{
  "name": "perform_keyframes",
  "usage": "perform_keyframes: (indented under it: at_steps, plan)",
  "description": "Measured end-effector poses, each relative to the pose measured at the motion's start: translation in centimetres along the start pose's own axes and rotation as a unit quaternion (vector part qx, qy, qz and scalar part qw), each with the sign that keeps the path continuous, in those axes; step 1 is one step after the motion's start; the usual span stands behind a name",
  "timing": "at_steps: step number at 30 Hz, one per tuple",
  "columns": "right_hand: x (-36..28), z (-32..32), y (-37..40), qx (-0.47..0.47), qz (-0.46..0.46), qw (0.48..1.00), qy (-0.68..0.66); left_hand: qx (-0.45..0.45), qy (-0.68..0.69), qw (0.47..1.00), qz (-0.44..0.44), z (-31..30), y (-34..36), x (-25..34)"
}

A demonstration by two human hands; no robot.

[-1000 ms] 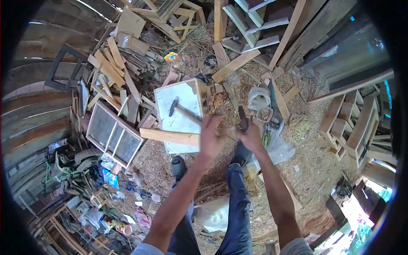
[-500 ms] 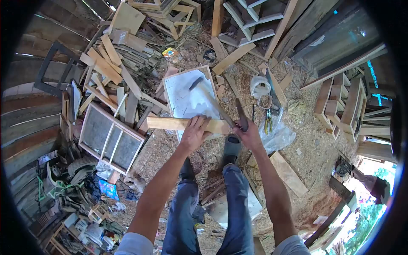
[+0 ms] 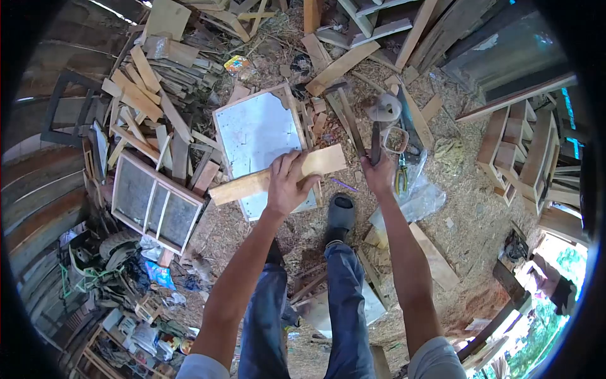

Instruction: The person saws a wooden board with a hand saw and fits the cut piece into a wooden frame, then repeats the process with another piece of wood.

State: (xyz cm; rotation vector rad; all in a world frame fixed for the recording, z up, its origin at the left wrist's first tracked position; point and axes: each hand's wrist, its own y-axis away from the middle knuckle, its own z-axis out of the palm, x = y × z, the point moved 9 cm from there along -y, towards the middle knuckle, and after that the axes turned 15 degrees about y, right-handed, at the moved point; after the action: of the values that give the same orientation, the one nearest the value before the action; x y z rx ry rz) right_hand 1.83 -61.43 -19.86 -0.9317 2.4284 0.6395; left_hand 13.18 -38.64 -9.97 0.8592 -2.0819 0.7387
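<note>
Plank [image 3: 322,161] and hammer [image 3: 353,123] above white panel [image 3: 252,132], scrap wood [image 3: 145,95] around.

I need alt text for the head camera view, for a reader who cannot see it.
A person's left hand holds a wooden board over a white framed panel, while the right hand grips a hammer. Scrap wood lies all around.

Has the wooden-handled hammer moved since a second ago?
Yes. The wooden-handled hammer swung right: its head sat over the white wood-framed panel, now it is past that panel's right edge, in the right hand.
</note>
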Motion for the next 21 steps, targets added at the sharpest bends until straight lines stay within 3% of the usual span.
perform_keyframes:
  at_steps: [3, 6, 7, 8, 10, 12, 14, 17, 20, 21]
  plan:
    - [0.7, 3.1, 0.0, 0.049, -0.011, 0.992, 0.118, 0.007, -0.012, 1.000, -0.013, 0.4, 0.2, -0.5]
    - [1.4, 5.2, 1.6, 0.051, -0.001, 0.996, 0.079, 0.019, -0.021, 1.000, -0.002, 0.2, 0.7, -0.4]
    - [0.1, 3.9, 2.2, 0.125, -0.041, 0.986, 0.102, 0.019, -0.027, 0.999, 0.000, 0.3, 0.5, -0.6]
    - [-0.2, 2.9, 2.8, 0.133, -0.043, 0.985, 0.102, 0.019, -0.029, 0.999, 0.002, 0.3, 0.4, -0.4]
    - [-0.7, 1.3, 3.9, 0.054, -0.023, 0.998, 0.005, 0.022, -0.028, 0.999, 0.009, 0.0, 0.3, 0.0]
    - [-4.0, -3.4, 5.8, 0.034, -0.010, 0.999, -0.008, 0.026, -0.037, 0.999, 0.008, 0.0, 0.4, 0.0]
    - [-7.0, -7.3, 7.5, 0.013, 0.001, 0.983, -0.182, 0.038, -0.038, 0.998, 0.011, -0.2, 0.7, 0.1]
    - [-9.7, -9.8, 8.1, 0.012, -0.083, 0.973, -0.213, 0.035, -0.031, 0.999, 0.007, 0.2, 0.8, -0.8]
    - [-10.6, -9.7, 7.5, 0.027, -0.056, 0.983, -0.171, 0.016, -0.006, 1.000, 0.011, 0.4, 0.9, -1.1]
    - [-10.4, -9.1, 7.0, 0.005, -0.024, 0.975, -0.220, 0.012, -0.010, 1.000, 0.020, 0.4, 0.8, -1.0]
